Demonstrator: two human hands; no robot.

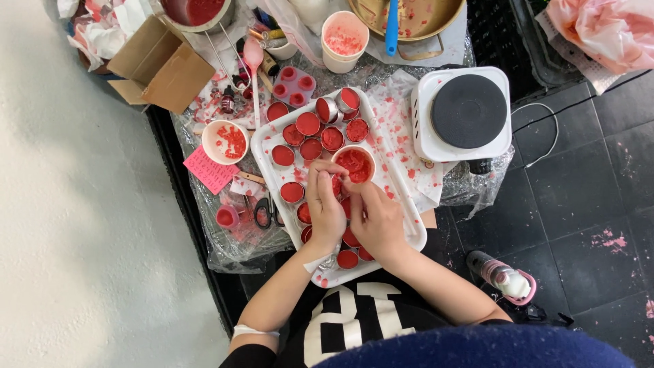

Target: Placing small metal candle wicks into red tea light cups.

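Over the white rectangular plastic tray (267,144), both hands meeting above the rows of small round metal tins filled with red wax (308,124). Left hand (325,210) curled, fingers pinched together around one small red-filled tin (336,185) near the tray's middle. Right hand (377,219) pressed close against it, fingertips bent onto the same tin; whether gripping or only touching, impossible to tell. Just beyond the fingers, inside the tray, a white paper cup of red wax flakes (355,163). Left of the tray, on crinkled clear plastic sheeting (228,249), another white cup with red bits (225,142), a pink paper note (210,170) and black-handled scissors (266,212). Right of the tray, a white single-burner electric hotplate with a dark round top (467,112). Farther back, an open brown cardboard box (162,65).
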